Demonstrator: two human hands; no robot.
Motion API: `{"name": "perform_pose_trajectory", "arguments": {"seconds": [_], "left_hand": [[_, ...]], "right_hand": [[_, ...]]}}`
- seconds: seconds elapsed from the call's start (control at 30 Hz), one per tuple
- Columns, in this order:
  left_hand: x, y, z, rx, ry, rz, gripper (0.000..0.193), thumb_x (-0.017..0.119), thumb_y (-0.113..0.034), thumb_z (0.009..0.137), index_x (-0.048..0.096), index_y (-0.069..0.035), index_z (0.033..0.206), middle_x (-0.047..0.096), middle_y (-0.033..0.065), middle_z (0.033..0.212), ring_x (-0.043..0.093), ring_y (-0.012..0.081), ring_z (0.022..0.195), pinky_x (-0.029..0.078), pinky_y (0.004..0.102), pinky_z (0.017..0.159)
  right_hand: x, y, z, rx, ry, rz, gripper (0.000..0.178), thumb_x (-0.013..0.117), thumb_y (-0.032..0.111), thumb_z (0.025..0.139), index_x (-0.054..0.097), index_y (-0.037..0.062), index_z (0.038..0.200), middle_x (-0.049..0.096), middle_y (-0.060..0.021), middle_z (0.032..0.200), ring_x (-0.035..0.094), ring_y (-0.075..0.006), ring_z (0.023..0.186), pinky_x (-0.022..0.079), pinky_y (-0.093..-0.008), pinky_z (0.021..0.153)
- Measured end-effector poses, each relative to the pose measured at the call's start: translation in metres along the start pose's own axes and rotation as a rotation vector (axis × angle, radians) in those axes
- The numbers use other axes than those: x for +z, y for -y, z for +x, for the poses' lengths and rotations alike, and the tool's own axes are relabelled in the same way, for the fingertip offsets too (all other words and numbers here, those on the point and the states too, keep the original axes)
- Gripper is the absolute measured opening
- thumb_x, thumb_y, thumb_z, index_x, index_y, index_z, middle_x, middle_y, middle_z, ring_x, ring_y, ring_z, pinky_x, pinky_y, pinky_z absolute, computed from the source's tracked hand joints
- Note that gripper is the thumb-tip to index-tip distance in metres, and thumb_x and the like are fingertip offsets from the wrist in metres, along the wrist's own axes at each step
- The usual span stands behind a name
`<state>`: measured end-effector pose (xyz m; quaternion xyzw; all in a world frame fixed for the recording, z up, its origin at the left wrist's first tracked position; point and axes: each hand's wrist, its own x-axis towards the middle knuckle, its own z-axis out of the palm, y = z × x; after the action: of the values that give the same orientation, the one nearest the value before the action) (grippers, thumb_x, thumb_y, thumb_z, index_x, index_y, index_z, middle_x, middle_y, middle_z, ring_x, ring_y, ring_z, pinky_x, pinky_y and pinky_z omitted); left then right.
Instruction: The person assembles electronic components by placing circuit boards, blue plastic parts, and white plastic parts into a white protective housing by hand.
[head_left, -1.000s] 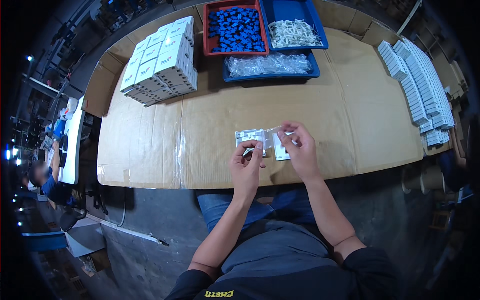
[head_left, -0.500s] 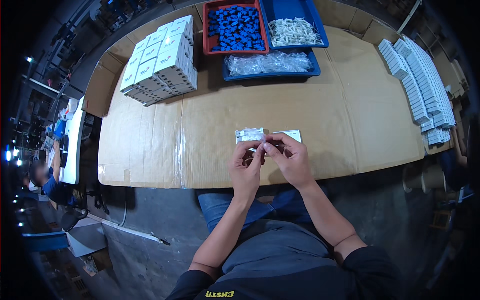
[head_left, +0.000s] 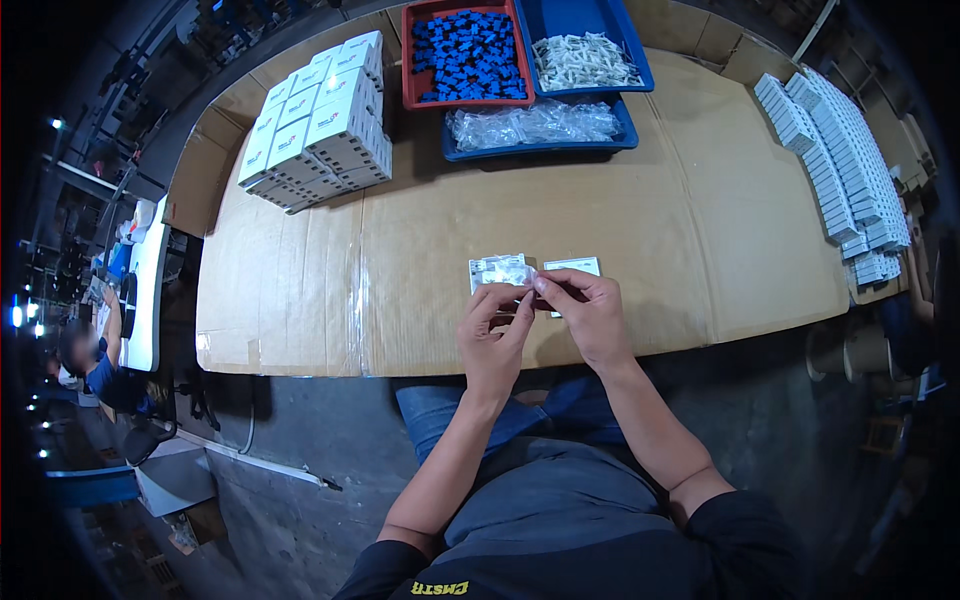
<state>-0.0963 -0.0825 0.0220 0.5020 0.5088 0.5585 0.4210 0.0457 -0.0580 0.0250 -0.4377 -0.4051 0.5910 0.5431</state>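
Note:
Near the front edge of the cardboard-covered table, both my hands pinch a small clear plastic bag (head_left: 513,275) between their fingertips. My left hand (head_left: 491,335) grips its near side, fingers curled. My right hand (head_left: 597,318) holds the right end with thumb and forefinger. Under the bag, partly covered by it, lies a small white box (head_left: 483,263) with dark marks along its edge. Another flat white piece, like a box or lid (head_left: 575,266), lies just beyond my right fingers, partly hidden by them. What the bag contains is too small to make out.
At the back stand a red bin (head_left: 408,60) of blue parts, a blue bin (head_left: 648,60) of white parts and a blue tray (head_left: 540,154) of clear bags. White boxes (head_left: 320,125) are stacked back left, more boxes (head_left: 840,170) at right. A person (head_left: 100,365) sits far left.
My right hand has shifted slightly right and its fingers have straightened along the bag's end. The bag now lies flatter over the white box, and my left hand has barely moved.

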Motion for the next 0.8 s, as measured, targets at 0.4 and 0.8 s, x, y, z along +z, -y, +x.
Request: {"name": "perform_pose_trajectory", "arguments": {"seconds": [0.4,0.8], "left_hand": [[0.005,0.012,-0.002,-0.029,-0.092,-0.062,0.007,0.067,-0.002,0.101,0.067,0.002,0.107,0.064,0.0031,0.101,0.066,0.0077,0.083,0.056,0.0219,0.072],[0.009,0.009,-0.007,0.173,-0.148,0.058,0.007,0.072,0.001,0.094,0.068,0.003,0.099,0.064,0.0083,0.097,0.070,0.0150,0.083,0.059,0.0280,0.071]], "right_hand": [[0.007,-0.003,-0.002,-0.032,0.050,-0.016,0.020,0.071,0.005,0.098,0.070,-0.0074,0.114,0.075,-0.0088,0.100,0.073,-0.0144,0.093,0.063,-0.0287,0.085],[0.010,0.005,-0.004,0.025,-0.078,0.035,0.015,0.069,0.005,0.100,0.070,-0.0051,0.110,0.074,-0.0105,0.101,0.073,-0.0149,0.090,0.065,-0.0308,0.084]]}}
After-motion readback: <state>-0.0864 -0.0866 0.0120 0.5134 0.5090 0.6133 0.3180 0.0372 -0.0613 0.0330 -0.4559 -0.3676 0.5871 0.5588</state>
